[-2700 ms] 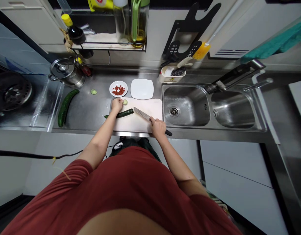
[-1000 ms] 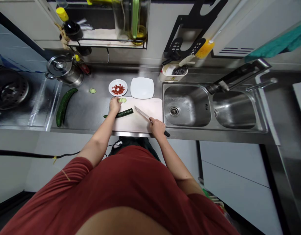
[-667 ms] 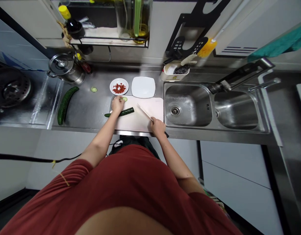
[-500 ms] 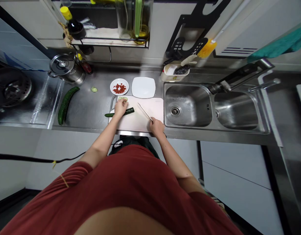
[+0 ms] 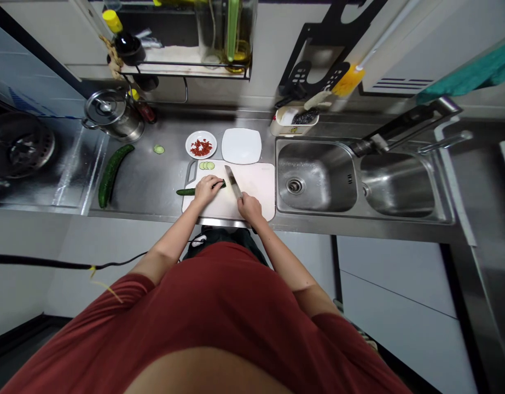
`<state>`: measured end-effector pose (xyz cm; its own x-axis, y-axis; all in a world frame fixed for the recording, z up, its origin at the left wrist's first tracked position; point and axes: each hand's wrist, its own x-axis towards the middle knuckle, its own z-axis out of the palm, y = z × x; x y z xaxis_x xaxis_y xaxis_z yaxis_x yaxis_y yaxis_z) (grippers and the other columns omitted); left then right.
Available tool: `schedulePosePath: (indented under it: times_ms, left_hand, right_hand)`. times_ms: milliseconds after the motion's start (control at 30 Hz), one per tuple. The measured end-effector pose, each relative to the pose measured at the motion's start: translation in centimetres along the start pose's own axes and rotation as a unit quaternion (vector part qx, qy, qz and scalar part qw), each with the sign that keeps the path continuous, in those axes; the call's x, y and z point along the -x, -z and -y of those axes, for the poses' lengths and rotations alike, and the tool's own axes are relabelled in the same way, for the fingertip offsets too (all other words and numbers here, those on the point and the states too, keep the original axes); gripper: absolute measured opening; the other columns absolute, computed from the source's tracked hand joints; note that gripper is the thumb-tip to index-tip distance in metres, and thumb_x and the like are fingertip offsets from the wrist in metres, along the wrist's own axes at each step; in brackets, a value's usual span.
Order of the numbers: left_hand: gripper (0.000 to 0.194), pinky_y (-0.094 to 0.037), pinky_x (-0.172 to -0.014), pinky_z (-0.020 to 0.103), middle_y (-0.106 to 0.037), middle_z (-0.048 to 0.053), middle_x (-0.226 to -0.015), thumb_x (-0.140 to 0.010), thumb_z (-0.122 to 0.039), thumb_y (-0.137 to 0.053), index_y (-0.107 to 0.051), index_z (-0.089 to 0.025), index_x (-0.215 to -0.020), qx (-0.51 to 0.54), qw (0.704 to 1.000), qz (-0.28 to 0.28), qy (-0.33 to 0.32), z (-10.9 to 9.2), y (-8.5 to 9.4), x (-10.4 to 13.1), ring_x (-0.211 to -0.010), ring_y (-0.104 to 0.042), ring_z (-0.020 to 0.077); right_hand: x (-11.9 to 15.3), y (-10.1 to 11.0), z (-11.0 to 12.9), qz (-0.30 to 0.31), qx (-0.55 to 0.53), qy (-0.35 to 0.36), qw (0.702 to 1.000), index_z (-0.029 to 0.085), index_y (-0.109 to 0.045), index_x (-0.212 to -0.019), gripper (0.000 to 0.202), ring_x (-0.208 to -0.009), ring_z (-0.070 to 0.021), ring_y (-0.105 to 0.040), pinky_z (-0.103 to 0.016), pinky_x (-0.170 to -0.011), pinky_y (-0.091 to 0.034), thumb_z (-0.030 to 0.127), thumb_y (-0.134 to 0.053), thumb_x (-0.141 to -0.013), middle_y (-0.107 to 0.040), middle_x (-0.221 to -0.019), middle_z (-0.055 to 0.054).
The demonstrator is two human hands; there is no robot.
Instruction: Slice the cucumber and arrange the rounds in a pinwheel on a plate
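Note:
My left hand [image 5: 207, 190] is closed over a dark green cucumber [image 5: 186, 192] lying across the left half of a white cutting board [image 5: 252, 207]. The cucumber's right end shows just past my fingertips. My right hand [image 5: 249, 207] grips a knife [image 5: 233, 181] by its handle. Its blade points up and to the left, close to that right end of the cucumber. Several pale cucumber slices [image 5: 207, 165] overlap near the board's top left corner, beyond my left hand.
Behind the board are a plate of chopped red pieces [image 5: 201, 145] and a white square plate [image 5: 241, 146]. Another cucumber [image 5: 113, 175], a cut piece [image 5: 158, 149] and a steel pot [image 5: 112, 115] stand left. A double sink [image 5: 317, 176] adjoins the board's right side.
My left hand has moved from the slices down and right onto the cucumber, uncovering the slices. My right hand has shifted left, bringing the knife closer to the cucumber's end.

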<state>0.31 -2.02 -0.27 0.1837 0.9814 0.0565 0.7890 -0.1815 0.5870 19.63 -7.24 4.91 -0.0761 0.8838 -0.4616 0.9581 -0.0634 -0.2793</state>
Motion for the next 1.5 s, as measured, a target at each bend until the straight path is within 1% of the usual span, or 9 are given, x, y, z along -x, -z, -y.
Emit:
schedulePosePath:
  times_ms: [67, 167, 333, 500, 733, 900, 1033, 1267, 1500]
  left_hand:
    - [0.028, -0.042, -0.091, 0.032, -0.066, 0.005, -0.109, -0.092, -0.039, -0.052, -0.072, -0.026, -0.104, 0.002, 1.0, 0.003, -0.013, 0.3, -0.2, -0.2, -0.103, -0.057, 0.021]
    - [0.027, -0.043, -0.089, 0.031, -0.067, 0.005, -0.108, -0.092, -0.038, -0.052, -0.073, -0.026, -0.104, 0.009, 1.0, 0.008, -0.018, 0.6, -0.6, -0.3, -0.102, -0.059, 0.0201]
    - [0.028, -0.043, -0.091, 0.031, -0.067, 0.006, -0.107, -0.093, -0.038, -0.05, -0.072, -0.026, -0.105, 0.02, 0.999, 0.006, -0.029, 0.9, -0.9, -0.3, -0.102, -0.059, 0.0193]
    - [0.029, -0.043, -0.092, 0.031, -0.066, 0.007, -0.109, -0.093, -0.037, -0.048, -0.072, -0.026, -0.107, 0.0, 1.0, 0.011, -0.021, 0.9, -1.0, -0.3, -0.103, -0.058, 0.0196]
    - [0.03, -0.044, -0.09, 0.032, -0.066, 0.007, -0.107, -0.094, -0.037, -0.047, -0.071, -0.026, -0.107, -0.016, 0.999, 0.0, -0.042, 1.2, -1.3, -0.3, -0.1, -0.058, 0.0198]
    - [0.03, -0.046, -0.085, 0.032, -0.066, 0.006, -0.105, -0.094, -0.038, -0.047, -0.072, -0.025, -0.105, -0.036, 0.997, -0.02, -0.069, 1.5, -1.6, -0.3, -0.097, -0.058, 0.02]
    - [0.031, -0.046, -0.083, 0.032, -0.067, 0.006, -0.104, -0.095, -0.038, -0.046, -0.072, -0.025, -0.105, -0.043, 0.995, -0.025, -0.085, 1.8, -1.7, -0.4, -0.096, -0.058, 0.0194]
    - [0.032, -0.046, -0.084, 0.032, -0.066, 0.007, -0.105, -0.095, -0.038, -0.045, -0.071, -0.025, -0.107, -0.045, 0.995, -0.017, -0.083, 1.8, -1.6, -0.5, -0.096, -0.058, 0.0193]
    - [0.031, -0.045, -0.084, 0.032, -0.066, 0.007, -0.106, -0.096, -0.038, -0.044, -0.071, -0.024, -0.106, -0.047, 0.995, -0.014, -0.083, 1.8, -1.6, -0.5, -0.098, -0.058, 0.0198]
  right_hand:
    - [-0.1, 0.1, 0.6, -0.001, -0.005, 0.009, 1.0, 0.016, -0.051, -0.125, 0.034, -0.1, -0.0242, -0.062, -0.03, -0.081, -0.043, 0.026, -0.032, -0.099, -0.067, -0.108, -0.013]
    - [-0.3, 0.0, 1.2, 0.003, -0.005, 0.019, 1.0, 0.016, -0.053, -0.12, 0.032, -0.099, -0.0249, -0.062, -0.031, -0.081, -0.043, 0.025, -0.032, -0.098, -0.067, -0.107, -0.013]
    - [-0.4, -0.1, 1.6, 0.012, -0.006, 0.021, 1.0, 0.015, -0.053, -0.119, 0.031, -0.1, -0.0245, -0.062, -0.031, -0.082, -0.044, 0.024, -0.032, -0.098, -0.067, -0.108, -0.014]
    - [-0.6, -0.5, 1.7, 0.015, -0.003, 0.021, 1.0, 0.015, -0.053, -0.119, 0.031, -0.1, -0.0249, -0.062, -0.032, -0.082, -0.044, 0.024, -0.032, -0.098, -0.066, -0.108, -0.015]
    - [-0.5, -0.5, 2.0, 0.02, -0.009, 0.02, 1.0, 0.014, -0.052, -0.117, 0.028, -0.1, -0.0253, -0.063, -0.033, -0.083, -0.046, 0.022, -0.034, -0.097, -0.066, -0.107, -0.015]
    - [-0.4, -0.3, 2.3, 0.043, -0.014, 0.019, 0.999, 0.013, -0.051, -0.117, 0.028, -0.103, -0.0259, -0.062, -0.035, -0.086, -0.046, 0.018, -0.034, -0.096, -0.065, -0.109, -0.016]
    - [0.1, -0.5, 2.1, 0.055, -0.015, 0.015, 0.998, 0.014, -0.052, -0.116, 0.027, -0.102, -0.0258, -0.062, -0.035, -0.085, -0.046, 0.018, -0.035, -0.096, -0.065, -0.108, -0.016]
    - [1.8, -1.0, 1.1, 0.054, -0.002, 0.016, 0.998, 0.014, -0.054, -0.113, 0.025, -0.098, -0.0262, -0.064, -0.034, -0.081, -0.047, 0.018, -0.037, -0.095, -0.066, -0.105, -0.016]
    - [1.1, -0.7, 1.2, 0.057, -0.006, 0.017, 0.998, 0.014, -0.055, -0.113, 0.026, -0.099, -0.0273, -0.064, -0.035, -0.081, -0.048, 0.017, -0.038, -0.094, -0.066, -0.106, -0.016]
